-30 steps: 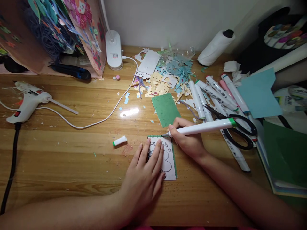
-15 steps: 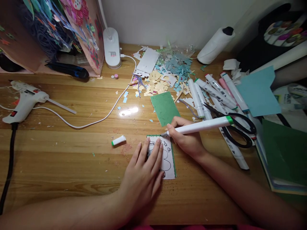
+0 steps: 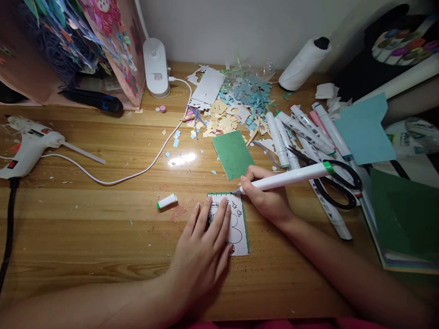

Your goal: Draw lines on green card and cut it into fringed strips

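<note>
My left hand [image 3: 202,249] lies flat with its fingers stretched over a small white card [image 3: 240,246], covering much of its left side. Black line drawings show on the card, and a green border runs along its top and right edges. In my right hand [image 3: 269,196] is a white marker [image 3: 288,177] with a green band at its back end. The marker's tip touches the card's top edge near the right corner. Left of the card lies the marker's white and green cap [image 3: 167,201]. Just above is a piece of green card [image 3: 233,154].
Black-handled scissors [image 3: 338,183] lie over several markers [image 3: 277,139] at the right. Paper scraps [image 3: 222,119] heap at the back. A glue gun [image 3: 30,141] and a white cable [image 3: 137,175] occupy the left. Green sheets [image 3: 404,214] are stacked at the far right.
The marker's tip has moved slightly right along the card's top edge. My left hand keeps its place on the card. The whole view has shifted a little.
</note>
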Available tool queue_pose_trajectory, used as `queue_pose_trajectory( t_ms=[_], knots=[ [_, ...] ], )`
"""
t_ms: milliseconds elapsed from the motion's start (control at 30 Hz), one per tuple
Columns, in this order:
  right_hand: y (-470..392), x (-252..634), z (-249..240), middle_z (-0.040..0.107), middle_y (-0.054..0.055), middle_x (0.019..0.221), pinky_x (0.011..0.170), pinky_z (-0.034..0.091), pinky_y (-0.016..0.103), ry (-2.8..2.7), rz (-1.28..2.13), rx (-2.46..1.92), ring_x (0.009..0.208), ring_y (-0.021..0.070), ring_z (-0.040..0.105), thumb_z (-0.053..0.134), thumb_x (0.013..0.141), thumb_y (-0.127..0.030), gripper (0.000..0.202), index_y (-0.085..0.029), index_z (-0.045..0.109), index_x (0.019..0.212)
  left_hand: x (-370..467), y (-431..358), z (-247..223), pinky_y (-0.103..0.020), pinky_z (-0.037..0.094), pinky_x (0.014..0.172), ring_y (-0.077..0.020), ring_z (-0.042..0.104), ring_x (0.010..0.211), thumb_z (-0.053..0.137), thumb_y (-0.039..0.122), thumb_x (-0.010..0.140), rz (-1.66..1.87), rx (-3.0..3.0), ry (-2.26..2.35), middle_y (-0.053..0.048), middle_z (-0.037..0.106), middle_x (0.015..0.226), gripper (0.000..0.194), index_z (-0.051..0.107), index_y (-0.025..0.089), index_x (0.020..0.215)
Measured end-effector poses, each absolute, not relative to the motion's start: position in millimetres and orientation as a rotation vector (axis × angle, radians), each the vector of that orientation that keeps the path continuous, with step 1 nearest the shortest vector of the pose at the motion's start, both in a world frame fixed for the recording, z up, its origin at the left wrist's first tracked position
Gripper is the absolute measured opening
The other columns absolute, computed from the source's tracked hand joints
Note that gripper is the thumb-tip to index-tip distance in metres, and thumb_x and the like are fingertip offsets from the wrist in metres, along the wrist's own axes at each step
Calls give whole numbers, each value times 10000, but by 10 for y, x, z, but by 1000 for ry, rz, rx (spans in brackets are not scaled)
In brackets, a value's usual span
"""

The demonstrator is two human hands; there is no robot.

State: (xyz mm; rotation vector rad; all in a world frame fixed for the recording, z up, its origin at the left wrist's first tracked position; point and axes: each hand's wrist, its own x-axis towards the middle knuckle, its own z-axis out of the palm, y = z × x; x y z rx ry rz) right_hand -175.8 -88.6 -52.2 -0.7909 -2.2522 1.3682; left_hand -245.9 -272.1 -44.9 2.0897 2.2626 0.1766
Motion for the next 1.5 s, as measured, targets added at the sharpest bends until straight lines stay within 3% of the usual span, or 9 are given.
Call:
queue_pose_trajectory(
  t_ms=[367, 1000, 1500],
  knots=[
    [-856, -1730, -505, 390, -42, 469, 475, 333, 249, -2167, 1290, -833, 479, 118, 395, 500, 782, -211, 313, -219, 334, 516, -2474, -2718, -452, -427, 169, 1094, -330, 300, 1335, 342, 342, 937, 186, 2099, 2269, -79, 326, 1485, 528, 357, 96, 1404],
    [-847, -1719, -512, 380, -50, 473, 461, 301, 246, -2214, 1290, -839, 468, 110, 363, 507, 774, -212, 303, -217, 340, 522, -2466, -2720, -449, -432, 183, 1089, -329, 292, 1340, 351, 348, 932, 196, 2093, 2272, -74, 329, 1483, 528, 371, 100, 1398],
    [-839, -1726, -509, 316, -51, 456, 457, 263, 258, -2114, 1276, -899, 458, 111, 322, 496, 692, -172, 293, -220, 289, 490, -2466, -2725, -453, -438, 201, 1086, -332, 298, 1337, 349, 347, 934, 188, 2103, 2271, -71, 330, 1483, 526, 373, 99, 1397]
  ],
)
